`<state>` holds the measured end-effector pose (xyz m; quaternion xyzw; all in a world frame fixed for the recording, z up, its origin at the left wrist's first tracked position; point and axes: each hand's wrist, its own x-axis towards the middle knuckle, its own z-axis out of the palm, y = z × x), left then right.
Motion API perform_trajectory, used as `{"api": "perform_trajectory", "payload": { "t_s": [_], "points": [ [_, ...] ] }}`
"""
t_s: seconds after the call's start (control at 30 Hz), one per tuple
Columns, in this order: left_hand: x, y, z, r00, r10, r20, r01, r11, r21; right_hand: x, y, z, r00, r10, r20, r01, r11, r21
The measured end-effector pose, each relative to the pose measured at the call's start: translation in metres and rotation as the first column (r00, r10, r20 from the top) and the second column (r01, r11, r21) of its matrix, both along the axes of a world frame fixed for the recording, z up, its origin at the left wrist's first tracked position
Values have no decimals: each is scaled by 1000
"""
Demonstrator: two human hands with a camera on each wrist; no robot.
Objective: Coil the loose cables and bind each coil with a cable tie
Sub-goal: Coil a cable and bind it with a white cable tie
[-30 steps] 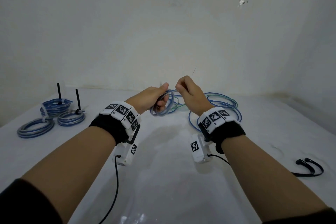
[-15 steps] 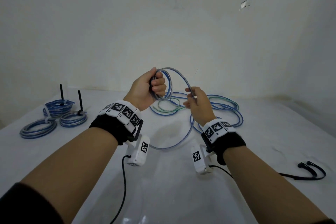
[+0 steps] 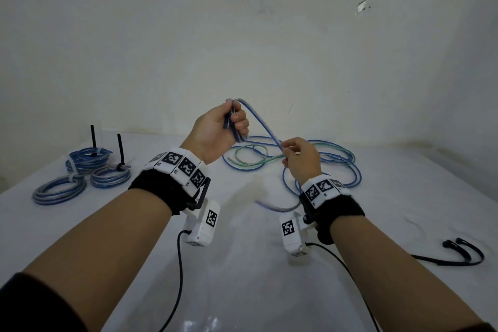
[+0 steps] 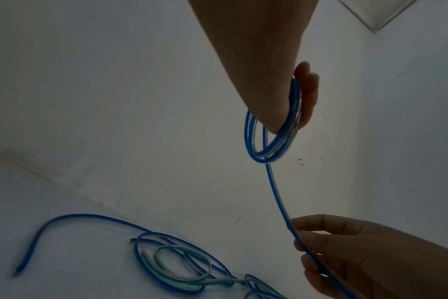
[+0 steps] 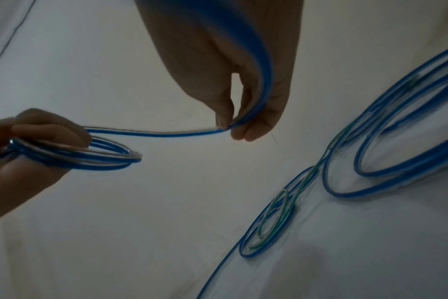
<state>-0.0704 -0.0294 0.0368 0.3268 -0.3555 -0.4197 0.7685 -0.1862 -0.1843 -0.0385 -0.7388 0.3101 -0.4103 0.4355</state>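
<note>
Table [image 3: 242, 277] below both hands. Bound coils [image 3: 80, 175] at 10 o'clock, far left. Loose cables [image 3: 310, 162] at 12–1 o'clock, behind right hand [image 3: 301, 162]. Left hand [image 3: 218, 135] raised at 11 o'clock, holding coil [image 4: 274, 137]. Cable ties [image 3: 458, 253] at 3 o'clock, near right edge.

Dim, flat light; head view bends at edges, wrist views darker w/ motion blur

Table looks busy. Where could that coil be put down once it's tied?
Bare table lies near the person, between the forearms. Also between the tied coils and the loose cables. Crowded: the loose cables, and black ties far right.
</note>
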Motion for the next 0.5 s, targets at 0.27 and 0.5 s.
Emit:
{"api": "perform_trajectory", "payload": {
  "t_s": [0.27, 0.5],
  "points": [
    [25, -8, 2, 964, 253, -78, -258, 964, -70, -16, 17, 1, 916, 392, -83, -378, 914, 146],
    [46, -3, 6, 856, 443, -265, -474, 879, -62, -26, 22, 2, 759, 617, -208, -575, 785, 230]
  ]
}}
